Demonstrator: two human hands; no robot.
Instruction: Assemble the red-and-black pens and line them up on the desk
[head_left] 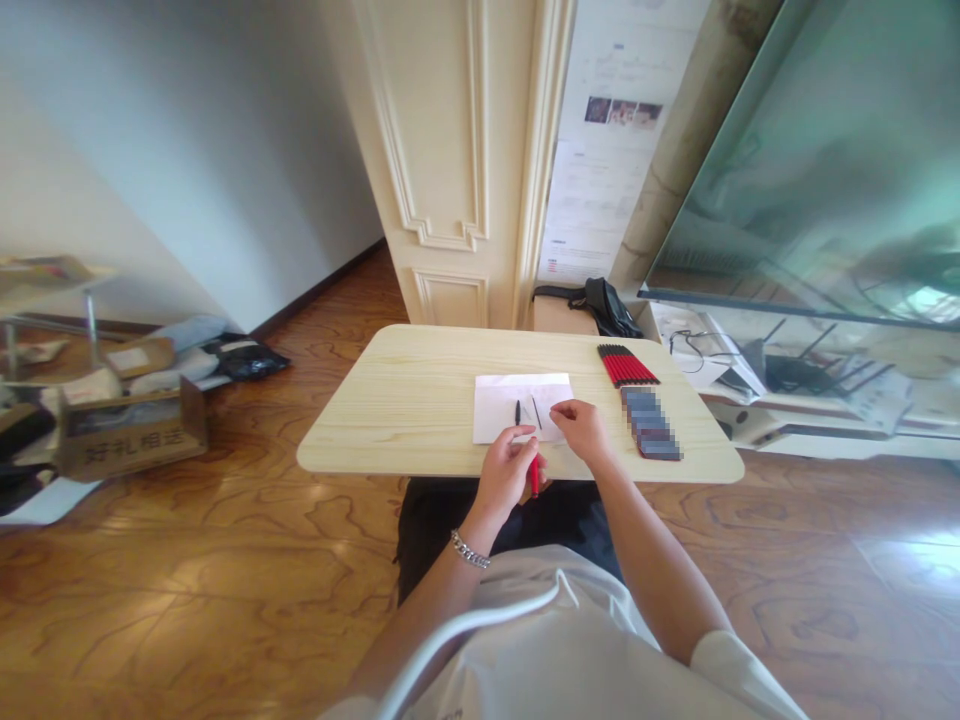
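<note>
My left hand (511,468) is closed around a red pen barrel (535,476) at the table's near edge. To its right, my right hand (579,428) has its fingertips pinched over the right side of the white paper (491,410); anything between them is too small to make out. On the paper lie a short black pen part (517,411) and a thin dark refill (536,412), side by side between the hands and just beyond them.
The pale wooden table (390,400) carries a row of red and black pens (628,366) at the right, with a pixelated flat item (651,424) nearer me. A cardboard box (131,435) stands at far left; a black bag (606,305) lies behind the table.
</note>
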